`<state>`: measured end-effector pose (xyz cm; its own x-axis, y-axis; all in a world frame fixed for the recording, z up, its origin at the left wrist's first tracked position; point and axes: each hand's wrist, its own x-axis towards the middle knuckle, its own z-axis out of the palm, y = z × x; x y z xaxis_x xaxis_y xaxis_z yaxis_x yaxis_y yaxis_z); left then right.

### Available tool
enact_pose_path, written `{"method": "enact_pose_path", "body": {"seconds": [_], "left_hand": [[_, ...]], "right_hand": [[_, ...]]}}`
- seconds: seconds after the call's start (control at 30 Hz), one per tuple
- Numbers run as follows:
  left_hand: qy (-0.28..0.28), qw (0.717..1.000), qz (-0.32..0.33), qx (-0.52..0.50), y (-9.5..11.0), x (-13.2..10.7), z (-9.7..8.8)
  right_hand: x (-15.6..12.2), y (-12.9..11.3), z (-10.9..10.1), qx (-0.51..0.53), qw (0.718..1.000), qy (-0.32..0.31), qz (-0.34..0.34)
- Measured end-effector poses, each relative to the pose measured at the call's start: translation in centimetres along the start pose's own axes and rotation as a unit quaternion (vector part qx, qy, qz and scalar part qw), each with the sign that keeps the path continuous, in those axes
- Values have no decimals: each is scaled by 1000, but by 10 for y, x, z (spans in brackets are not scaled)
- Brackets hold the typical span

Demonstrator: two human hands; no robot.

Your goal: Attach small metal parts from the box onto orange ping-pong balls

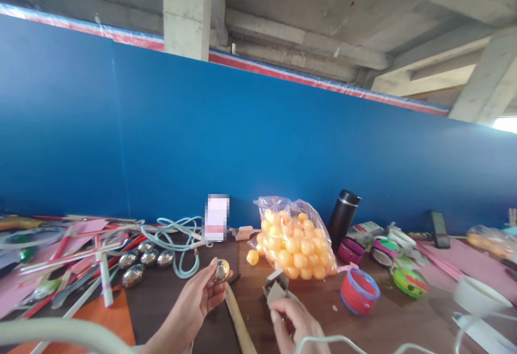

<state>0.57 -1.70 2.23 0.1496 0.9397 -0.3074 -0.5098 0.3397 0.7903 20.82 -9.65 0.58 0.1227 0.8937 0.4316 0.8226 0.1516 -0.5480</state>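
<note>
My left hand [202, 296] is closed round a small shiny ball [222, 270], silver with a yellow-gold rim, held up above the table. Lower right of it, my right hand [297, 324] has its thumb and fingers drawn together at the near side of a small open grey box [277, 286]. Whatever lies between those fingertips is hidden. Between my hands lies a hammer with a wooden handle [239, 319], its dark head partly behind my left fingers. One loose orange ball [252, 257] sits beyond the box, beside a clear plastic bag of orange balls [299, 243].
Several silver balls [149, 257] lie left, near a pale blue cord [186, 273] and a pile of sticks and paper. On the right stand a black bottle [343, 216], a red-and-blue tape roll [359, 291] and a white roll [480, 295]. A blue partition [242, 138] closes the back.
</note>
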Motion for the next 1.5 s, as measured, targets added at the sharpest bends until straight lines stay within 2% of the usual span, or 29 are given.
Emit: {"method": "enact_pose_path", "body": {"seconds": [0.13,0.2,0.47,0.6,0.7,0.87,1.03,1.2,1.27,1.37,1.5], "left_hand": [[-8,1000,10,19,0,0,-1],[-11,1000,13,23,0,0,-1],[-7,999,21,31,-3,3,-4],[-7,999,15,36,-2,2,-2],[-19,999,15,39,-1,-1,0],[-23,999,18,31,-1,-2,1],[-17,999,19,33,-2,0,-1],[-18,999,18,38,-3,2,-1],[-18,999,21,38,-3,2,-1],[-23,999,23,37,-3,2,0],[-26,999,23,37,-3,1,-1]], "right_hand": [[16,7,-37,-9,993,62,97],[18,10,-43,-33,991,52,121],[7,12,-17,-139,978,-54,149],[7,11,-20,-149,973,-83,153],[8,10,-24,-147,975,-90,140],[9,17,-16,-186,965,-88,160],[9,17,-19,-170,973,-94,127],[10,12,-26,-187,961,-106,176],[9,13,-26,-184,963,-109,161],[8,16,-23,-183,968,-105,137],[8,24,-14,-206,960,-89,165]]}}
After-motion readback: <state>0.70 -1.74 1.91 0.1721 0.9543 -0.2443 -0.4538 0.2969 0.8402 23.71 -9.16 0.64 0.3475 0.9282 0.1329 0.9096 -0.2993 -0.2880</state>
